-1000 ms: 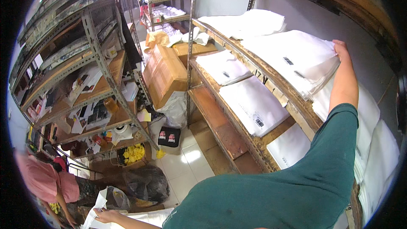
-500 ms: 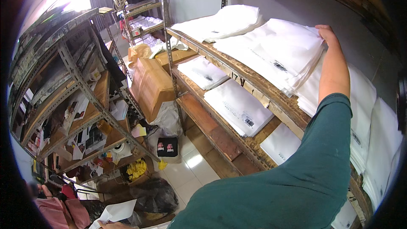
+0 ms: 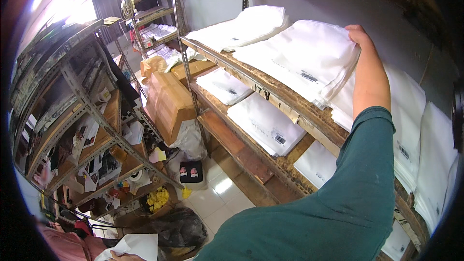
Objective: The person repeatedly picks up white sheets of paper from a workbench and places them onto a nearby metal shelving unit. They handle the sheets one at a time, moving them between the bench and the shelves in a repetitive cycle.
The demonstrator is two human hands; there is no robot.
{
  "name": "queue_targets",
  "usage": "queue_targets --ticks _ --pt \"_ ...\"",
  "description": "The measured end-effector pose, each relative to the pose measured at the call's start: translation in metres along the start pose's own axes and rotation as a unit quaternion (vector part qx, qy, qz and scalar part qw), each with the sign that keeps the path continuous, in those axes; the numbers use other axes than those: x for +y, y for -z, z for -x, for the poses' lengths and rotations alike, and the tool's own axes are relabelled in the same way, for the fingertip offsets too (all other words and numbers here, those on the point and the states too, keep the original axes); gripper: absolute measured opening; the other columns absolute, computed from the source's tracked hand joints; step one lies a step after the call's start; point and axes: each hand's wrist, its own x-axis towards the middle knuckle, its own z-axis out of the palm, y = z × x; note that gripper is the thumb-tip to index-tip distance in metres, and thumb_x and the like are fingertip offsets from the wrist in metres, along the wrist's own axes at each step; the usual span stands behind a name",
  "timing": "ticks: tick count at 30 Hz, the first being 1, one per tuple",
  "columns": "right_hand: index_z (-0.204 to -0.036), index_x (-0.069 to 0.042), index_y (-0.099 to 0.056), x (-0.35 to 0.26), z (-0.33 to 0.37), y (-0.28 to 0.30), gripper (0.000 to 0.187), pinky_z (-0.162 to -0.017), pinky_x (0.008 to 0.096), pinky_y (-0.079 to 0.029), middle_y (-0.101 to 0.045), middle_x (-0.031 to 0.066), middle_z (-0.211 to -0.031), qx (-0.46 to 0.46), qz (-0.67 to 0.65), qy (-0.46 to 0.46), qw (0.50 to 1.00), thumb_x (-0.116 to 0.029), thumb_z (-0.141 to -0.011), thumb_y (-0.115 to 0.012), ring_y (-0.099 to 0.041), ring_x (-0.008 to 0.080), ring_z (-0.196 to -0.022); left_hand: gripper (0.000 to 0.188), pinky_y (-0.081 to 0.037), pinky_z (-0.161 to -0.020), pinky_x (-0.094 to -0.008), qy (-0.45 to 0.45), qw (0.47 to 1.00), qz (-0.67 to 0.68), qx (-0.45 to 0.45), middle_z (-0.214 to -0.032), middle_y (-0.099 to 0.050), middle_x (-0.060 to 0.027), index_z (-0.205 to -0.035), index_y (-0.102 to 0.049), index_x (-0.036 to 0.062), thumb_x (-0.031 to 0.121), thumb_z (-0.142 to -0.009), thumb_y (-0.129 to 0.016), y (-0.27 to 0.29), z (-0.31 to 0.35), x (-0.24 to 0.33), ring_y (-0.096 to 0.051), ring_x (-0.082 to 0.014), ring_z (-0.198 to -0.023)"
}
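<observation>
From my end, the right hand [image 3: 356, 35] has its fingers curled closed over the far corner of a stack of white sheets [image 3: 302, 50], which lies on the upper shelf [image 3: 325, 120] of the rack. I see the left hand [image 3: 124, 257] only in part, cut off by the lower edge of my view; its fingers are bent against a loose white sheet [image 3: 141, 244], gripping it near a person in pink [image 3: 65, 242]. As for print, the held stack carries a small dark block with a faint line of lettering near its front edge, too small for me to read. The lower stack [image 3: 265, 122] and the draped sheets [image 3: 405, 135] at the right bear similar dark blocks. Bold dark characters are marked along the upper shelf's front edge, and a black item [image 3: 191, 171] on the floor shows two small printed pictures.
</observation>
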Motion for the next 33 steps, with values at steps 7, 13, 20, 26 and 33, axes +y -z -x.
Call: queue_targets --ticks 7,13,20,26,33 --pt "-0.123 -0.016 -0.051 -0.013 -0.014 -0.001 0.054 -0.087 0.0413 -0.043 -0.051 0.0173 -0.122 0.121 0.156 -0.024 0.98 -0.013 -0.069 -0.049 -0.049 0.0313 -0.111 0.037 -0.042 -0.081 -0.0335 0.078 0.974 0.056 -0.205 -0.108 -0.053 -0.0163 -0.115 -0.048 -0.0067 0.015 -0.084 -0.051 -0.01 -0.017 0.023 -0.053 -0.0245 -0.092" --pt "-0.104 0.001 -0.058 -0.187 0.055 -0.036 0.031 -0.07 0.036 -0.048 -0.063 0.0177 -0.094 0.225 0.131 0.175 0.95 -0.01 -0.076 -0.053 -0.059 0.0295 -0.083 0.045 -0.038 -0.083 -0.0243 0.059 0.879 0.024 -0.472 -0.109 -0.053 -0.0111 -0.12 -0.045 -0.0089 0.012 -0.081 -0.051 -0.031 0.01 0.115 -0.05 -0.0168 -0.093" --pt "-0.096 -0.006 -0.059 -0.395 0.32 -0.155 0.03 -0.072 0.0388 -0.047 -0.06 0.0124 -0.086 -0.198 -0.338 0.649 0.652 -0.019 -0.069 -0.06 -0.058 0.0288 -0.079 0.04 -0.038 -0.081 -0.0238 0.11 0.686 -0.023 -0.719 -0.098 -0.059 -0.0075 -0.112 -0.053 -0.0067 0.006 -0.074 -0.052 -0.092 0.06 0.169 -0.052 -0.0135 -0.086" --pt "-0.076 -0.016 -0.055 -0.337 0.493 -0.251 0.019 -0.092 0.0453 -0.029 -0.06 0.0025 -0.078 -0.413 -0.269 0.704 0.511 -0.019 -0.059 -0.063 -0.058 0.0239 -0.086 0.031 -0.039 -0.079 -0.0216 0.105 0.535 -0.117 -0.83 -0.093 -0.061 -0.004 -0.106 -0.057 -0.0063 -0.003 -0.077 -0.048 -0.098 0.119 0.209 -0.052 -0.0096 -0.085" --pt "-0.082 -0.01 -0.052 -0.299 0.519 -0.31 0.019 -0.064 0.041 -0.042 -0.058 0.0097 -0.076 -0.58 -0.266 0.646 0.42 -0.01 -0.064 -0.058 -0.056 0.0307 -0.079 0.028 -0.04 -0.075 -0.0232 0.051 0.577 -0.175 -0.796 -0.091 -0.06 -0.0059 -0.107 -0.058 -0.0039 -0.003 -0.08 -0.049 -0.037 0.108 0.188 -0.051 -0.0104 -0.082"
